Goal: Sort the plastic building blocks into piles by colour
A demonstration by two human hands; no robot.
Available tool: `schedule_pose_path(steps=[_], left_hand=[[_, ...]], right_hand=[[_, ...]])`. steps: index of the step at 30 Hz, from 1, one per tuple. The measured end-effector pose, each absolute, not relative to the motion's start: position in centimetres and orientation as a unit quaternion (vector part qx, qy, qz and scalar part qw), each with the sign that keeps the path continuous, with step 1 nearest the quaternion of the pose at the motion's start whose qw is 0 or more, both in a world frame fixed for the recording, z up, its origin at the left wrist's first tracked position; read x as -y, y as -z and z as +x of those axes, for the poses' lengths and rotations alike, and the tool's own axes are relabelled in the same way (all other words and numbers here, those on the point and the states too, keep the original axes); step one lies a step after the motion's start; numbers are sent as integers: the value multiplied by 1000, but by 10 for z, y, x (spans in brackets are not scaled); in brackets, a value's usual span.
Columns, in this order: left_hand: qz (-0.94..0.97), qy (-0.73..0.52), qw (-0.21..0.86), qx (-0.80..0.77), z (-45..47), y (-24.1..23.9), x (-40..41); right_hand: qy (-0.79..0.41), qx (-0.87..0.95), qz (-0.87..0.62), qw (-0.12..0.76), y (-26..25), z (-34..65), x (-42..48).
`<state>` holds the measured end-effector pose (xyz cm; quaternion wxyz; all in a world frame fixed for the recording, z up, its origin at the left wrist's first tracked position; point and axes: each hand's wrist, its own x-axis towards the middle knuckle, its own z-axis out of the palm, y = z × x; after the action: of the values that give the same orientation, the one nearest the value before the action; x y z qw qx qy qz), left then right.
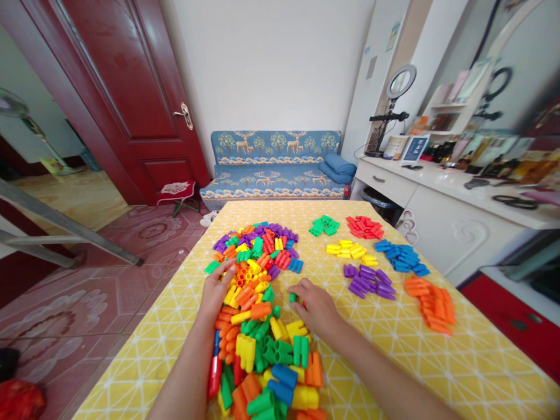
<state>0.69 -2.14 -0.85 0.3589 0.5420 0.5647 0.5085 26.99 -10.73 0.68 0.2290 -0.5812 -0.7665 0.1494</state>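
A big mixed heap of coloured plastic tube blocks (256,303) lies on the table with a yellow patterned cloth (437,373). My left hand (216,289) rests flat against the heap's left side, fingers stretched out. My right hand (315,308) sits at the heap's right edge, fingers curled around a small green block (293,298); a bit of red shows beside it. Sorted piles lie to the right: green (324,225), red (364,227), yellow (351,250), blue (401,257), purple (368,280) and orange (432,303).
A blue patterned sofa (275,166) stands against the far wall beyond the table. A dark red door (131,87) is at the left. A white dresser (441,216) with a ring light, bottles and scissors stands close at the right. Tiled floor lies left of the table.
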Motion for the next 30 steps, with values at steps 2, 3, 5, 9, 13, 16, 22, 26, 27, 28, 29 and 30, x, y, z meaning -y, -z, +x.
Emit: schedule_pose_path(steps=[2,3,5,9,13,16,22,26,27,28,29,30], left_hand=[[544,-508,356,-565,7,9,21],[545,-508,355,-564,7,9,21],[547,-509,353,-563,7,9,21],[546,-509,357,-562,7,11,20],[544,-513,354,-562,7,12,20],[539,-512,357,-566,8,11,20],[544,-511,355,-564,8,9,21],[544,-508,355,-565,8,9,22],[545,-507,354,-566,8,9,22],[547,-507,352,-566,8,9,22],[547,-507,352,-566,8,9,22],[546,-507,353,-565,8,9,22]], right_hand=[[-211,715,-582,324,2,267,103],[-255,683,-577,369,5,267,101],[-334,621,-557,440,9,270,96],[-367,538,-532,541,-5,292,66],[-378,419,-559,607,-28,330,13],[-370,356,-584,629,-36,358,-27],[-391,252,-625,626,-30,386,-75],[-405,228,-633,619,-23,390,-88],[-407,228,-632,619,-21,390,-90],[-408,230,-630,620,-20,390,-91],[-407,234,-628,621,-18,391,-92],[-403,239,-627,623,-17,391,-92]])
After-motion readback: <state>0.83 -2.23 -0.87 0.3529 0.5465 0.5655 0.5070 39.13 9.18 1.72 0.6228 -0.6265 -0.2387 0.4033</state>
